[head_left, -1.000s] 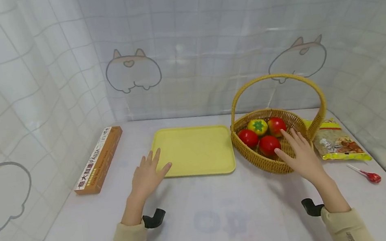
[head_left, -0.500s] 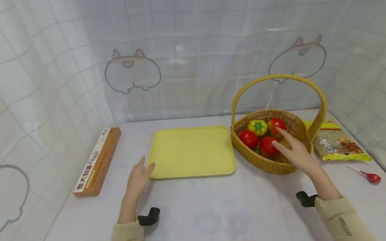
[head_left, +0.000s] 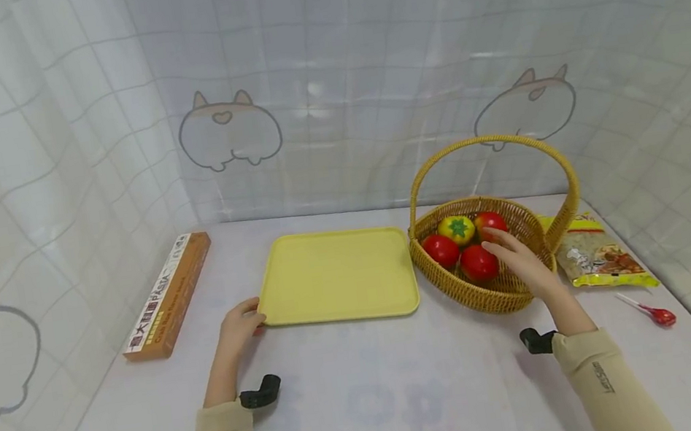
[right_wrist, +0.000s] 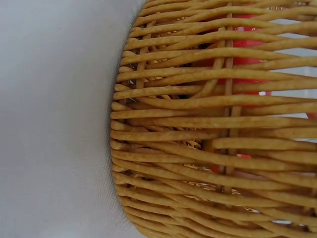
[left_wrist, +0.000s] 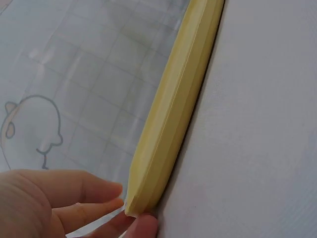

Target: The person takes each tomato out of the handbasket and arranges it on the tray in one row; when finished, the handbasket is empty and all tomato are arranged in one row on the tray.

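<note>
At its near left corner the yellow tray (head_left: 335, 276) is pinched by my left hand (head_left: 237, 330). In the left wrist view the thumb (left_wrist: 142, 227) lies at the tray's corner, with the fingers on the other side. My right hand (head_left: 523, 268) reaches over the front rim of the wicker basket (head_left: 497, 302), its fingers extended beside a red fruit (head_left: 480, 263). Another red fruit (head_left: 440, 251), a red-and-yellow one (head_left: 490, 222) and a yellow fruit with a green star-shaped top (head_left: 457, 230) lie in the basket. The right wrist view shows only the basket's weave, not the hand.
A brown pasta box (head_left: 169, 297) lies left of the tray. Right of the basket are a yellow-edged food packet (head_left: 599, 253) and a red lollipop (head_left: 658, 316). The basket's tall handle (head_left: 487, 139) arches up. A checked curtain (head_left: 326, 78) encloses the table.
My left hand has drawn back from above the tray's left side and closed on its near corner. The right hand has shifted slightly left above the basket, its fingers drawing together.
</note>
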The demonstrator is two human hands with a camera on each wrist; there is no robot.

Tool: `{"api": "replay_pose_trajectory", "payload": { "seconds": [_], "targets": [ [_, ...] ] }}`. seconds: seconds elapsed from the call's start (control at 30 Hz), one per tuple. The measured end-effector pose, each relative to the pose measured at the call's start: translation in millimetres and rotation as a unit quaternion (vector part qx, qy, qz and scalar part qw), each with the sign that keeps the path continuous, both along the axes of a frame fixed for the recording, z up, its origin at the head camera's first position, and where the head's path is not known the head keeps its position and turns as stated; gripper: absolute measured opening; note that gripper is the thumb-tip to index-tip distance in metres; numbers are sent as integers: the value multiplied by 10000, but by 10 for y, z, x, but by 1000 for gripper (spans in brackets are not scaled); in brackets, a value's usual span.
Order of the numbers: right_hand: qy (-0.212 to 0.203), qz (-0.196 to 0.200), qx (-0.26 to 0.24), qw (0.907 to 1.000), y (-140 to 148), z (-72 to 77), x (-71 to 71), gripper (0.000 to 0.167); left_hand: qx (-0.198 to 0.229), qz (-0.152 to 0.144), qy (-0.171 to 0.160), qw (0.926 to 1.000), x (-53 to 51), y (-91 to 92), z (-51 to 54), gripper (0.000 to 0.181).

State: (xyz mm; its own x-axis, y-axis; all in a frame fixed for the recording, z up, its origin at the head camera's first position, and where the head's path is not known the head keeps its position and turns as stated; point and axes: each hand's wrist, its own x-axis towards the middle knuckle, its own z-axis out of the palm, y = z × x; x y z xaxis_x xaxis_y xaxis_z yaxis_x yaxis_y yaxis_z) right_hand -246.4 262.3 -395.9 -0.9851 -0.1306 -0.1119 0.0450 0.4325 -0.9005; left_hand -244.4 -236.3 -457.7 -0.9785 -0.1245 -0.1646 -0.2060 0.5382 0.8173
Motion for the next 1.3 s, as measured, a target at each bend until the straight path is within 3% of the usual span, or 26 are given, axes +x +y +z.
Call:
{"api": "replay_pose_trajectory", "payload": {
  "seconds": [0.37, 0.9, 1.1, 1.3],
  "targets": [
    [-426, 62, -90, 9990, -66, -22, -129, 62, 492, 156, -95, 9986, 13, -59, -21, 50],
    [-275, 251, 825, 9959, -61, -165, -250, 65, 544, 140, -249, 9981, -2, -92, -121, 50],
    [-231, 91, 1078, 9939, -60, -203, -261, 68, 571, 146, -291, 9978, -21, -86, -122, 50],
    [-67, -250, 963, 9950, -69, -235, -257, 76, 541, 79, -160, 9984, -3, -69, -102, 50]
  ]
}}
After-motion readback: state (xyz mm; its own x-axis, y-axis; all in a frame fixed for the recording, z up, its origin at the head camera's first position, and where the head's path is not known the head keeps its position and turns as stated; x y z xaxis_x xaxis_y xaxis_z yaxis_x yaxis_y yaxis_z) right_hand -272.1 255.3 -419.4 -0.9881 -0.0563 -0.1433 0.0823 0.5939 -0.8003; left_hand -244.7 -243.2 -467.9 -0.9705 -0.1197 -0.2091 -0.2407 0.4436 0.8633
